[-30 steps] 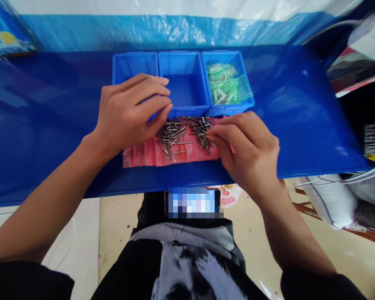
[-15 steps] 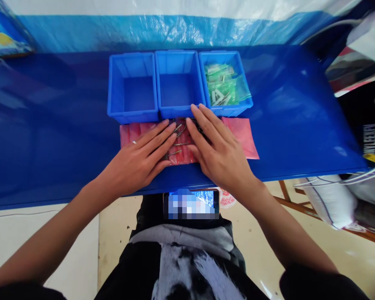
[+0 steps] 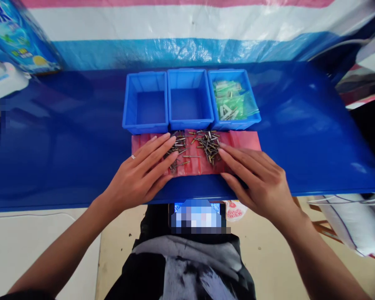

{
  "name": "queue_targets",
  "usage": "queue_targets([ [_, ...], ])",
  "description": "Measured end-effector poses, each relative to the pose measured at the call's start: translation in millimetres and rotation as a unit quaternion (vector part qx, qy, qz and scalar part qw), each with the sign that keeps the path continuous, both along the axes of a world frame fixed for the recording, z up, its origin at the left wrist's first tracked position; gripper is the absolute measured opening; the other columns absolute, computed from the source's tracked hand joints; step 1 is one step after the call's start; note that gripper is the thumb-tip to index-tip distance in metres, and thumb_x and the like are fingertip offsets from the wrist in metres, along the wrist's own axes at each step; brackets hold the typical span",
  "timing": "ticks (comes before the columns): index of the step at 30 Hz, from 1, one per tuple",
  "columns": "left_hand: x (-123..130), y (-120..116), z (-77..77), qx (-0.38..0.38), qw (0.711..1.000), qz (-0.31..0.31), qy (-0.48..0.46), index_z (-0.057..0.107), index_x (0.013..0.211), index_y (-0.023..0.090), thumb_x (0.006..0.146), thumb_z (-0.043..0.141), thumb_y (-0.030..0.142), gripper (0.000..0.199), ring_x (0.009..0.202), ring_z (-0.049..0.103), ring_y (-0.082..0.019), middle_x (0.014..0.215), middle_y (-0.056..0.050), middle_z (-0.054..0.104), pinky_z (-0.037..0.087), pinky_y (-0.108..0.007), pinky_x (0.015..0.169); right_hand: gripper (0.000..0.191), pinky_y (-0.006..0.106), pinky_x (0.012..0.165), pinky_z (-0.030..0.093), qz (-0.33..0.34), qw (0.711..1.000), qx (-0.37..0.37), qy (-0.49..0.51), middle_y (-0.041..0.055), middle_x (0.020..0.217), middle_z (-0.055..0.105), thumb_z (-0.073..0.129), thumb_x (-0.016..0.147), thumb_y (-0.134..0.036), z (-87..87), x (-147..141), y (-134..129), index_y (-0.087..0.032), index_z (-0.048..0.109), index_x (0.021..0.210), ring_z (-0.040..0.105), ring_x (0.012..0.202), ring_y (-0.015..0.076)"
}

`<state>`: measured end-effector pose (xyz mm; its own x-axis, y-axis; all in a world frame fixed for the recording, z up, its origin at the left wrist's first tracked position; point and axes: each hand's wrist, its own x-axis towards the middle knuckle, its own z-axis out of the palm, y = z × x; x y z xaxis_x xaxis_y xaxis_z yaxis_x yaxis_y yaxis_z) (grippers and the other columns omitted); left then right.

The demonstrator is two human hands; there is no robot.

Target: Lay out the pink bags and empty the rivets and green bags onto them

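Observation:
A red plastic sheet (image 3: pixel 244 139) lies flat near the table's front edge. On it are two loose groups of blind rivets: the right pile (image 3: pixel 208 146) in plain sight and the left pile (image 3: pixel 180 146) partly hidden by fingers. My left hand (image 3: pixel 140 173) lies palm down with fingers stretched out, its fingertips over the left pile; a ring shows on one finger. Palm down too, my right hand (image 3: pixel 259 177) has its fingers extended, the tips at the right pile's edge. Neither hand grips anything.
Behind the sheet stand three blue bins in a row. The left bin (image 3: pixel 128 102) and middle bin (image 3: pixel 190 124) show bare floors; the right bin (image 3: pixel 251 121) holds green-and-clear packets (image 3: pixel 234 102). A phone (image 3: pixel 196 216) rests at my lap. A blue bag (image 3: pixel 34 46) stands far left.
My right hand has slid right, uncovering the right pile of rivets. My left hand stays over the left pile. The view has shifted, so the bins sit lower and further right.

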<state>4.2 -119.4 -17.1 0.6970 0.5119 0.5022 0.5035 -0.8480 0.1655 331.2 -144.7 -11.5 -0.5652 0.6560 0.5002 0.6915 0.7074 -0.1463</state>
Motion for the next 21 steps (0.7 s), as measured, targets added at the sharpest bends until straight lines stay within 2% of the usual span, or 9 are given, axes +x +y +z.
queue_targets([
  [3, 1.9, 6.9, 10.3, 0.019, 0.999, 0.028, -0.032, 0.049, 0.159, 0.022, 0.104, 0.066, 0.014, 0.059, 0.161, 0.051, -0.031, 0.161, -0.018, 0.06, 0.059, -0.058, 0.127, 0.056, 0.055, 0.105, 0.066, 0.018, 1.0, 0.0, 0.008, 0.0206, 0.145, 0.073, 0.078, 0.097, -0.014, 0.8, 12.8, 1.0, -0.014, 0.064, 0.15, 0.074, 0.131, 0.0366],
  [6, 4.5, 33.3, 24.6, 0.024, 0.998, 0.055, 0.001, 0.05, 0.157, 0.029, 0.108, 0.063, 0.019, 0.052, 0.162, 0.049, -0.028, 0.164, -0.014, 0.058, 0.059, -0.059, 0.127, 0.051, 0.053, 0.097, 0.066, 0.008, 0.998, 0.04, 0.051, 0.0198, 0.139, 0.075, 0.079, 0.094, -0.009, 9.8, 12.9, 22.3, -0.019, 0.071, 0.143, 0.076, 0.123, 0.0358],
  [8, 5.2, 57.5, 33.2, 0.019, 0.997, 0.062, 0.049, 0.053, 0.153, 0.027, 0.111, 0.061, 0.03, 0.043, 0.167, 0.041, -0.03, 0.171, -0.013, 0.051, 0.052, -0.061, 0.132, 0.045, 0.049, 0.09, 0.066, 0.015, 0.995, 0.077, 0.065, 0.0172, 0.129, 0.078, 0.076, 0.097, -0.011, 18.1, 9.1, 48.4, -0.022, 0.073, 0.14, 0.077, 0.111, 0.0317],
  [9, 5.3, 69.3, 36.7, 0.007, 0.995, 0.055, 0.082, 0.055, 0.152, 0.024, 0.112, 0.06, 0.035, 0.042, 0.168, 0.038, -0.032, 0.173, -0.015, 0.046, 0.051, -0.06, 0.132, 0.042, 0.049, 0.092, 0.065, 0.024, 0.997, 0.064, 0.045, 0.0169, 0.133, 0.076, 0.073, 0.101, -0.015, 21.4, 6.9, 63.1, -0.024, 0.072, 0.142, 0.076, 0.111, 0.0296],
  [12, 5.2, 95.7, 44.3, -0.018, 0.987, 0.006, 0.161, 0.068, 0.138, 0.013, 0.114, 0.052, 0.036, 0.037, 0.159, 0.051, -0.035, 0.162, -0.021, 0.059, 0.055, -0.056, 0.128, 0.032, 0.049, 0.099, 0.065, 0.07, 0.997, -0.004, -0.008, 0.0137, 0.137, 0.071, 0.069, 0.107, -0.032, 25.0, 0.3, 101.4, -0.025, 0.075, 0.137, 0.074, 0.119, 0.0292],
  [14, 5.3, 103.6, 47.3, -0.016, 0.985, -0.009, 0.174, 0.075, 0.126, 0.013, 0.115, 0.047, 0.031, 0.035, 0.151, 0.061, -0.033, 0.15, -0.018, 0.069, 0.059, -0.054, 0.124, 0.026, 0.045, 0.095, 0.066, 0.091, 0.995, -0.028, -0.01, 0.0126, 0.132, 0.071, 0.064, 0.11, -0.033, 23.0, -3.2, 114.8, -0.022, 0.079, 0.128, 0.074, 0.114, 0.026],
  [17, 5.7, 105.7, 47.9, 0.007, 0.986, -0.017, 0.164, 0.079, 0.118, 0.016, 0.115, 0.044, 0.028, 0.036, 0.143, 0.068, -0.03, 0.142, -0.013, 0.075, 0.063, -0.051, 0.119, 0.021, 0.039, 0.086, 0.065, 0.096, 0.995, -0.016, 0.015, 0.0113, 0.118, 0.072, 0.061, 0.111, -0.027, 23.5, -3.6, 118.8, -0.019, 0.08, 0.116, 0.074, 0.103, 0.0215],
  [19, 5.8, 104.4, 45.8, 0.019, 0.988, -0.02, 0.15, 0.079, 0.116, 0.018, 0.115, 0.046, 0.029, 0.035, 0.141, 0.07, -0.029, 0.14, -0.01, 0.076, 0.064, -0.048, 0.118, 0.019, 0.037, 0.087, 0.065, 0.108, 0.993, -0.026, 0.027, 0.0104, 0.114, 0.074, 0.065, 0.11, -0.029, 33.1, 1.7, 120.3, -0.02, 0.082, 0.112, 0.074, 0.102, 0.0197],
  [21, 5.9, 102.7, 42.2, 0.021, 0.991, -0.016, 0.131, 0.079, 0.115, 0.02, 0.115, 0.048, 0.03, 0.033, 0.14, 0.071, -0.028, 0.139, -0.008, 0.077, 0.065, -0.046, 0.117, 0.023, 0.036, 0.094, 0.063, 0.109, 0.992, -0.06, 0.027, 0.0091, 0.115, 0.078, 0.069, 0.108, -0.038, 50.9, 10.5, 128.5, -0.021, 0.084, 0.114, 0.075, 0.107, 0.0185],
])
